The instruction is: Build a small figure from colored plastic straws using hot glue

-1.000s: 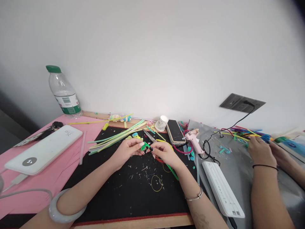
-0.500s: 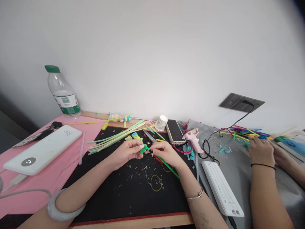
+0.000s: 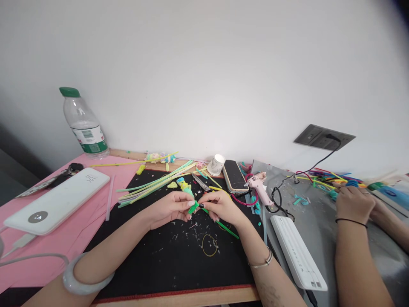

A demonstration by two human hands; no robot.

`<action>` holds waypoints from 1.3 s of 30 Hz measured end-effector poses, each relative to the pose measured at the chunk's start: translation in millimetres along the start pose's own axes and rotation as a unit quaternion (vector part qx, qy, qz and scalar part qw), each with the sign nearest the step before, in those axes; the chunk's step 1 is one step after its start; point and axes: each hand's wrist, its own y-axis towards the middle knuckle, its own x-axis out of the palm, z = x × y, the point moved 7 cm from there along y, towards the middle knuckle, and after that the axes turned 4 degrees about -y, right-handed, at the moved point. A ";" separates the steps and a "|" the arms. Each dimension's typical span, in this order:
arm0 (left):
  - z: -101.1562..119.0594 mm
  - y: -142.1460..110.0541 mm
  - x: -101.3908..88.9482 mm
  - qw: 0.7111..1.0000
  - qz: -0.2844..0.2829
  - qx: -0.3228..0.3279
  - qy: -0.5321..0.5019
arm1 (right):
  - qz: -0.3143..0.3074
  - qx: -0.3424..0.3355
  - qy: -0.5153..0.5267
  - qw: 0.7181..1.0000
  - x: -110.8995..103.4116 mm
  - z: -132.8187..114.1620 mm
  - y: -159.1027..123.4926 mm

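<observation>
My left hand (image 3: 171, 209) is closed in a pinch on the bent, bunched end of a green pipe cleaner (image 3: 193, 208) above the black mat (image 3: 153, 264). My right hand (image 3: 222, 208) grips the same pipe cleaner, thumb and finger meeting close to the left fingertips. Its straight tail passes under the right palm and sticks out toward the lower right. Just behind my left fingers lies a small yellow and light-green fuzzy figure (image 3: 185, 187) with a blue band. Scissors (image 3: 201, 182) rest beyond the right hand, partly covered.
Pastel pipe cleaners (image 3: 153, 187) lie behind my left hand. Further right are a paper cup (image 3: 216, 165), a phone (image 3: 235, 177), a pink glue gun (image 3: 260, 187) and a white power strip (image 3: 298, 253). A co-worker's hands (image 3: 354, 202) work at the right. A bottle (image 3: 84, 123) and power bank (image 3: 57, 200) stand left.
My two hands have drawn closer together and turned the green bunch slightly downward. More of the fuzzy figure behind them shows. The co-worker's hands have shifted a little.
</observation>
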 end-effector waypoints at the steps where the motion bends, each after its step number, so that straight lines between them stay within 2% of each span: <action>1: -0.6 -0.1 0.0 1.000 0.000 -0.004 -0.001 | -0.001 0.005 0.013 1.000 1.0 1.6 0.2; 7: -3.0 -1.8 3.0 0.999 -0.005 -0.034 0.010 | 0.009 0.020 0.082 0.996 4.1 4.8 2.9; 12: -5.9 -2.8 5.9 0.998 -0.015 -0.060 0.027 | 0.035 -0.007 0.079 0.996 0.4 1.5 2.9; 16: -10.3 -2.4 4.7 0.996 -0.012 -0.078 0.045 | 0.031 -0.028 0.093 0.995 1.3 0.4 3.5; 20: -11.2 -2.3 3.6 0.995 -0.011 -0.077 0.064 | 0.030 -0.029 0.087 0.995 3.9 -0.6 4.0; 26: -11.4 -2.8 6.0 0.994 -0.013 -0.079 0.080 | 0.058 -0.066 0.060 0.994 4.1 -10.3 1.4; 29: -10.1 -2.8 6.7 0.995 -0.004 -0.072 0.075 | 0.068 -0.057 0.067 0.994 5.6 -9.6 2.3; 34: -5.2 -1.7 2.0 0.996 0.030 -0.043 0.067 | 0.135 -0.064 0.081 0.985 -2.2 -10.4 2.7; 39: 1.3 0.0 -6.0 0.995 0.073 0.004 0.067 | 0.251 -0.043 -0.056 0.965 -24.0 -8.3 -3.9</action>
